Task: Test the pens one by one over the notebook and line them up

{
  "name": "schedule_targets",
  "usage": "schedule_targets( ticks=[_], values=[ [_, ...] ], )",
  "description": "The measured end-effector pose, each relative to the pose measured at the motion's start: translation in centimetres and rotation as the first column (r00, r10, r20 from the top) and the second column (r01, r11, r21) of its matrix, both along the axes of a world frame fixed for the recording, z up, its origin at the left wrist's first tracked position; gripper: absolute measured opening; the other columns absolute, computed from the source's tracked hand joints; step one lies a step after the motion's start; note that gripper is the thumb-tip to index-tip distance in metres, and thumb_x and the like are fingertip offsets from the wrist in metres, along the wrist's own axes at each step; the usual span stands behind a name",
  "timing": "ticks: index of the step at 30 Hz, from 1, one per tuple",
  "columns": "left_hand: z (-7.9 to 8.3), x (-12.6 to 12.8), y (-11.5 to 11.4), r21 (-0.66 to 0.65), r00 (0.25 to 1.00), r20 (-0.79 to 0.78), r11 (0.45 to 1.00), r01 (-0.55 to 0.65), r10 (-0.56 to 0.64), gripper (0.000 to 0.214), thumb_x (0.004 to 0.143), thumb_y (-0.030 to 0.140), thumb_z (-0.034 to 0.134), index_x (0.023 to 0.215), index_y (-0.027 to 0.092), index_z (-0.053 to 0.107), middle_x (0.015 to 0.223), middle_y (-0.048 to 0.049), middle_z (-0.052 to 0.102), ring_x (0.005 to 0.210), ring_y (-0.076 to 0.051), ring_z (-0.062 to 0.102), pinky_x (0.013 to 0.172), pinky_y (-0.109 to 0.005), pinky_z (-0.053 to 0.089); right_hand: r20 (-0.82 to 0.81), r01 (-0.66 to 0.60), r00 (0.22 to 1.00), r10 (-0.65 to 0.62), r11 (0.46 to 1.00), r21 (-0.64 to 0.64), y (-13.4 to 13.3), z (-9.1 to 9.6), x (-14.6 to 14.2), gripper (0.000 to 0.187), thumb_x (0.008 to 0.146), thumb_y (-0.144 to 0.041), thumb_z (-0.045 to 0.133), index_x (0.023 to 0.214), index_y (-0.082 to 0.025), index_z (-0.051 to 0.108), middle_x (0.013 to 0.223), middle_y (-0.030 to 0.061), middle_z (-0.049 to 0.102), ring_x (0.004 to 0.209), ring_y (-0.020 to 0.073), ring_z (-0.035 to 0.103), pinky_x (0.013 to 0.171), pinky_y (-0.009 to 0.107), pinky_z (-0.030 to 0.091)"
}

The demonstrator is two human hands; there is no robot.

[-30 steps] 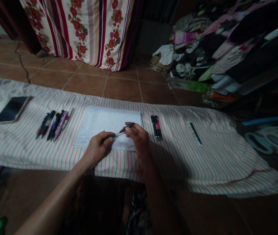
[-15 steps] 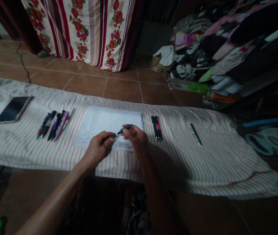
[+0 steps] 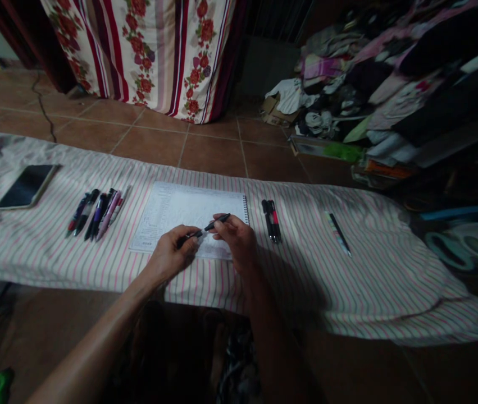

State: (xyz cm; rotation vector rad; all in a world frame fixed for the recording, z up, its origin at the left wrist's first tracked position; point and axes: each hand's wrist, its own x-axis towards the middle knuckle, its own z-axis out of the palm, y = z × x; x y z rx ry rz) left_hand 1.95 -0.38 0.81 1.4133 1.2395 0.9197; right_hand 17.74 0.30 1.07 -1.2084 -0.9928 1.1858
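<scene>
Left hand (image 3: 173, 249): thumb and fingers pinched closed around the dark barrel (image 3: 189, 238), which slants up and rightward out of the grip.
Right hand (image 3: 241, 238): fingers narrowed on the black pen part (image 3: 221, 220), its far end poking up past the fingertips.
Gap between the grips: a pale bit shows there, end to end with both dark pieces; the light is dim, so I cannot tell whether they touch.
Notebook (image 3: 171, 210): lies open-faced under both hands, its page pale with print along the left side, the spiral binding (image 3: 246, 209) on the right edge.
Two pens (image 3: 273, 221): side by side just right of the notebook, mostly black, one with a red patch.
Single pen (image 3: 338, 233): farther right, lying aslant, black along one side and pale along the other.
Pen cluster (image 3: 98, 214): left of the notebook, dark, purple and pink barrels close together.
Phone (image 3: 27, 186): beyond the cluster at far left, dark screen up.
Striped cloth (image 3: 369, 280): beneath everything named so far.
Floral curtain (image 3: 165, 56): hanging past the cloth, above brown floor tiles (image 3: 213, 151).
Heap of clothes (image 3: 356, 78): at upper right, in shadow.
</scene>
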Motion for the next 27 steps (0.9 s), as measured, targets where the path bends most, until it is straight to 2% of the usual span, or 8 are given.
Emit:
schedule_targets(
  ticks=[5,15,22,27],
  values=[
    [-0.33,-0.11,0.15,0.051,0.999,-0.038,0.999,-0.002,0.004,0.026,0.074,0.031,0.056,0.094,0.017,0.066,0.086,-0.0060,0.067,0.078,-0.019,0.060,0.070,-0.031,0.047,-0.012,-0.014,1.000,0.014,1.000,-0.013,-0.06,0.01,0.02,0.032,0.065,-0.040,0.067,0.088,-0.017,0.063,0.073,0.0037,0.068,0.069,0.0167,0.066,0.058,0.026,0.052],
    [-0.55,-0.29,0.29,0.170,0.994,-0.107,0.985,0.016,0.002,0.024,0.075,0.028,0.056,0.094,0.019,0.067,0.085,-0.0044,0.065,0.081,-0.018,0.059,0.074,-0.030,0.045,-0.022,-0.016,1.000,0.016,0.999,-0.030,-0.10,0.10,-0.16,0.028,0.064,-0.038,0.069,0.082,-0.018,0.063,0.068,0.0019,0.067,0.065,0.0159,0.065,0.056,0.025,0.050],
    [-0.34,-0.19,0.20,0.133,0.995,-0.097,0.990,0.034,-0.021,0.027,0.078,0.033,0.055,0.095,0.016,0.068,0.084,-0.0057,0.067,0.080,-0.018,0.060,0.074,-0.030,0.046,0.039,0.007,0.999,-0.006,1.000,-0.021,-0.07,-0.43,-0.65,0.022,0.064,-0.038,0.068,0.074,-0.019,0.060,0.061,-0.0001,0.065,0.061,0.0159,0.064,0.052,0.025,0.048],
    [-0.29,-0.19,0.18,0.159,0.987,-0.158,0.986,0.049,-0.024,0.032,0.080,0.036,0.053,0.102,0.018,0.067,0.095,-0.0067,0.070,0.088,-0.020,0.062,0.080,-0.032,0.047,0.076,-0.022,0.997,0.023,1.000,-0.017,-0.08,-0.48,-0.83,0.021,0.065,-0.037,0.066,0.073,-0.019,0.059,0.059,-0.0018,0.063,0.056,0.0124,0.060,0.051,0.021,0.047]
  ],
)
